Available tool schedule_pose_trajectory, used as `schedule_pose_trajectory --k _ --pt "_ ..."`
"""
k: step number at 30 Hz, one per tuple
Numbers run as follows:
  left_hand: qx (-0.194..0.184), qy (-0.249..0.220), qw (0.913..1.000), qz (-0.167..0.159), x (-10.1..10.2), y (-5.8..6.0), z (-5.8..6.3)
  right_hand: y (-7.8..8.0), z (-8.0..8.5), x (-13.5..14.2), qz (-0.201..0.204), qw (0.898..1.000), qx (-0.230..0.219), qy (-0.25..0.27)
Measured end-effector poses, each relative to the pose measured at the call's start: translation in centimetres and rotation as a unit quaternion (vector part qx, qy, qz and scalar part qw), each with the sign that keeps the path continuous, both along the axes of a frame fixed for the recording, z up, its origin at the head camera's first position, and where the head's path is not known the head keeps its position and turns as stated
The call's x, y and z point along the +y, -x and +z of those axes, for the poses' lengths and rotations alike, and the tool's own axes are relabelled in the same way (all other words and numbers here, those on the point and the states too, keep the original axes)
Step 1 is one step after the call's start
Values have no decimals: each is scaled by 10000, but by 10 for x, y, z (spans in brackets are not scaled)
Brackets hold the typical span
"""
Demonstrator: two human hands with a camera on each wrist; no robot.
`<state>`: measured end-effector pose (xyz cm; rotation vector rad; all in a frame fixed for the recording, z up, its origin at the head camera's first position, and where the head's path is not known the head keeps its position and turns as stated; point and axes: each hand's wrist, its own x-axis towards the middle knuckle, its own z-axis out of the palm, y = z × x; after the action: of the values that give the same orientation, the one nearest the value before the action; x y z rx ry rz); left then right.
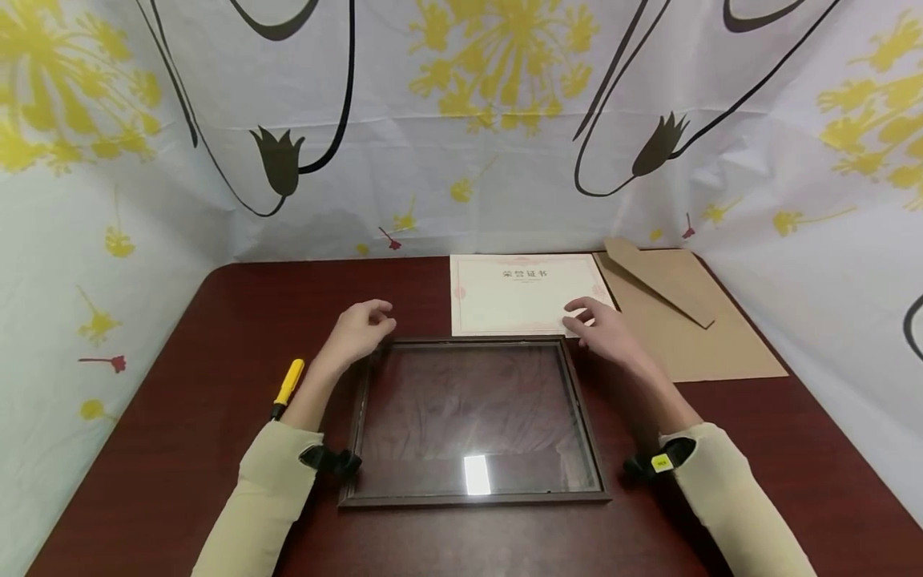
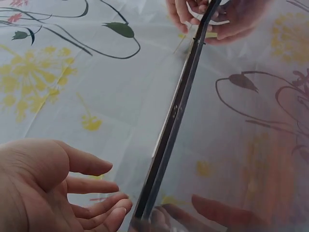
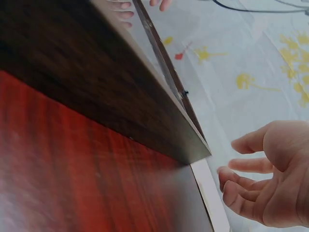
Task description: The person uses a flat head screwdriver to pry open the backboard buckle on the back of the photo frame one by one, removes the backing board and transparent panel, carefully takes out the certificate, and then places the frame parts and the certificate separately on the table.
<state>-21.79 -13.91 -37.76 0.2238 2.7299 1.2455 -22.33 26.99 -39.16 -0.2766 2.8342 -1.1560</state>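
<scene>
A dark picture frame (image 1: 476, 501) with a glass pane (image 1: 461, 409) lies flat in front of me. My left hand (image 1: 360, 327) hovers by its far left corner, fingers loosely bent around nothing. In the left wrist view, those fingers (image 2: 99, 210) are beside the frame's rim (image 2: 166, 128). Over at the far right corner is my right hand (image 1: 606, 327), also holding nothing; its fingertips overlap the near right part of a printed certificate (image 1: 530, 300). The right wrist view shows this hand (image 3: 275, 179) with bent fingers, just past the frame's corner (image 3: 193, 152).
Right of the certificate lies a brown backing board (image 1: 721, 353) with a stand flap (image 1: 659, 280) angled across it. A yellow-handled tool (image 1: 290, 381) lies beside my left forearm, its lower end hidden. Flower-printed cloth (image 1: 447, 160) hangs behind the reddish-brown table (image 1: 180, 401).
</scene>
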Motion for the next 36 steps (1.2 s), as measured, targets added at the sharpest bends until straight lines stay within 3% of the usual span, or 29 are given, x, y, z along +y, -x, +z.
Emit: schedule_pose_trajectory --k 11,22,31,36 --pt "39 324 9994 77 -19 -17 -7 -5 -9 -10 431 9979 -282 -384" --pt "-683 351 9969 -190 -29 -30 -12 -5 -8 -5 805 9933 -628 -547" --pt "-833 248 9961 -147 -29 -36 -18 -1 -10 -5 1196 9895 -277 -766" --pt "-882 35 9961 76 -30 -36 -20 5 -13 -3 1120 9905 -98 -792"
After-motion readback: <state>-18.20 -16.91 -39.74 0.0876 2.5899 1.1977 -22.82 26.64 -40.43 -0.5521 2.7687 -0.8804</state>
